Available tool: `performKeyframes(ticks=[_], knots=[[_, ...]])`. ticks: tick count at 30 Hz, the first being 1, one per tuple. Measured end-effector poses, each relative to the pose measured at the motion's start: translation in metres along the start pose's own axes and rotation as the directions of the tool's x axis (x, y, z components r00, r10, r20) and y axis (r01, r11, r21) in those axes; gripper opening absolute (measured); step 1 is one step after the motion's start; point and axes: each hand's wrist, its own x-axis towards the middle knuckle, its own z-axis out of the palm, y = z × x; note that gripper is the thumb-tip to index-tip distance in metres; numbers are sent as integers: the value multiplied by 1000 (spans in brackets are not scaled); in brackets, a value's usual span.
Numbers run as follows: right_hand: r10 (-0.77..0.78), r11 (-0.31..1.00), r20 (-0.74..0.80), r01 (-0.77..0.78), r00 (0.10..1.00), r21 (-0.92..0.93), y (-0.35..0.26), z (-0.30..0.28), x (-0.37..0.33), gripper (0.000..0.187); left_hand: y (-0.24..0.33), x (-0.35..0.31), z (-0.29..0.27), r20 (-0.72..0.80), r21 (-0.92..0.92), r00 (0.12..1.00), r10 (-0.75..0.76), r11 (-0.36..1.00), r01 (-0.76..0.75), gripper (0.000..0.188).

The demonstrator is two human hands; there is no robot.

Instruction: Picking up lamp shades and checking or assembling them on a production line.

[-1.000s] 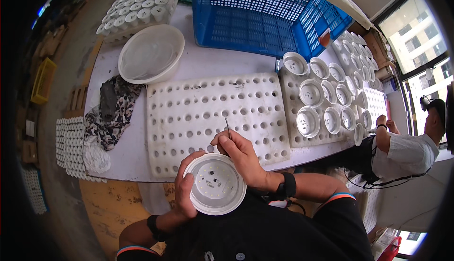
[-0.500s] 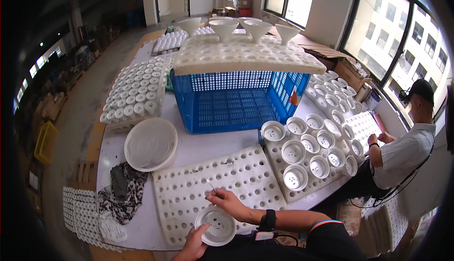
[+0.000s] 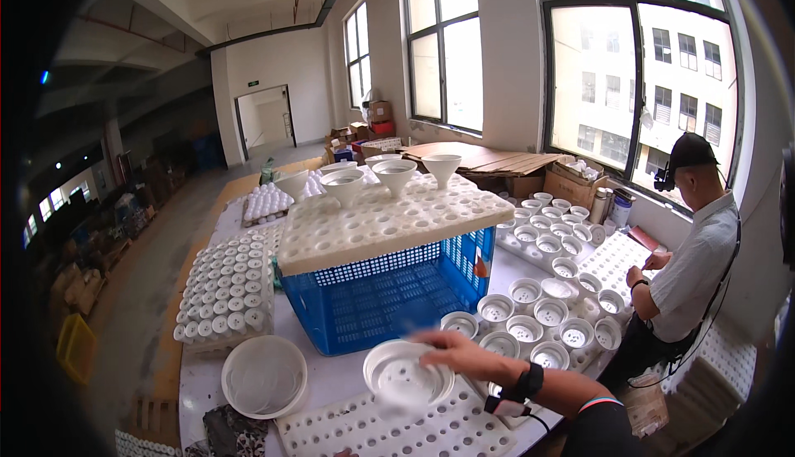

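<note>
My right hand grips the right rim of a round white dish with small holes in its bottom. The dish is blurred by motion and hangs over the front foam board, which has rows of round holes. Whether a thin tool is also in that hand, I cannot tell. Of my left hand just a fingertip shows at the lower edge; its other fingers are out of the picture. Right of the dish, several similar white dishes stand on another board.
A blue plastic crate lies on its side behind the front board, with a foam board and white funnel-shaped pieces on top. At left stand a white basin, a dark cloth and rows of small white parts. A co-worker works at right.
The dish has passed from my left hand to my right and moved up and forward. My left hand has dropped almost out of view. The thin tool no longer shows. The view has tilted up.
</note>
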Motion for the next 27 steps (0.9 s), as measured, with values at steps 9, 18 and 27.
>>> performKeyframes(ticks=[9,18,27], knots=[[-356,833,-690,548,630,70,-119,-174,89,32,-57,-6,-27,-118,46,947,-298,951,305,33],[-396,917,-760,171,515,-362,-106,-209,199,22,-83,-21,-26,-210,98,943,-260,954,285,30],[-723,675,-688,265,54,-688,-82,-195,191,31,-82,-30,-27,-247,69,929,-276,951,301,32]])
